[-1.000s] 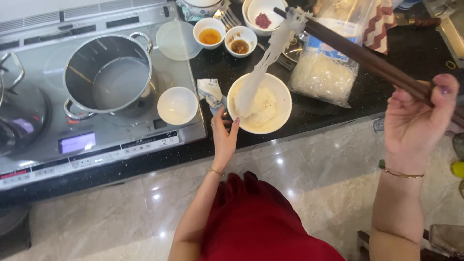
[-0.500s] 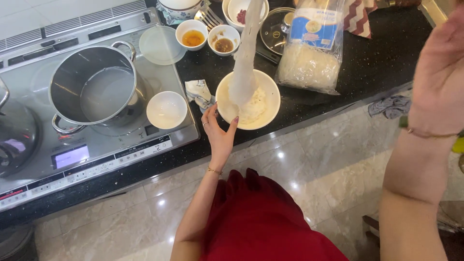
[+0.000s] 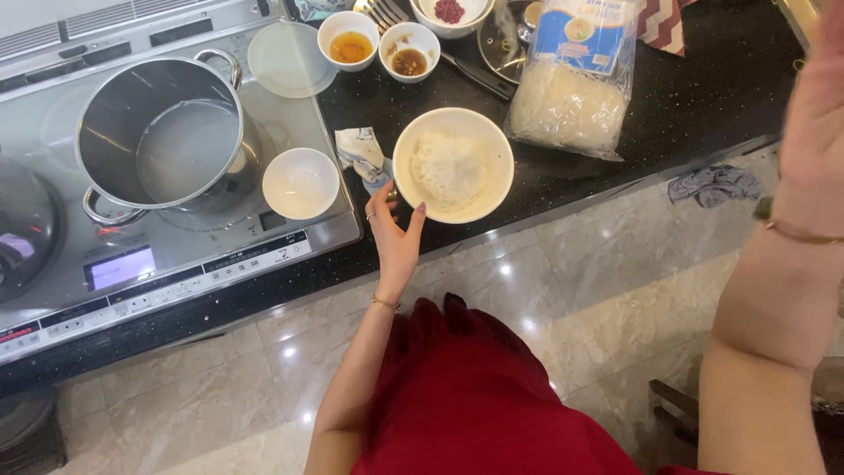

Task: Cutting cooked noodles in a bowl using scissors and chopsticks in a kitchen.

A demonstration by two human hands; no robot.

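A white bowl (image 3: pixel 498 188) of pale rice noodles (image 3: pixel 448 167) stands on the black counter (image 3: pixel 703 79). My left hand (image 3: pixel 396 233) cups its near left rim, with the fingers and thumb spread against the side. My right hand (image 3: pixel 813 114) is raised high at the right edge, far from the bowl. Only its side and wrist show, with a bracelet, and I cannot see what it holds. A bag of dry rice noodles (image 3: pixel 571 84) lies behind the bowl to the right.
A steel pot (image 3: pixel 167 141) with water sits on the induction stove (image 3: pixel 176 264), an empty small white bowl (image 3: pixel 301 182) beside it. Two sauce bowls (image 3: pixel 350 40) (image 3: pixel 409 48), a glass lid (image 3: pixel 288 57) and a crumpled wrapper (image 3: pixel 360 149) are nearby. A grey rag (image 3: pixel 712 185) lies on the floor.
The hanging strand of noodles, lifted on chopsticks before, now lies in the bowl. My right hand has risen toward the camera and the chopsticks are out of view. My left hand stays at the bowl.
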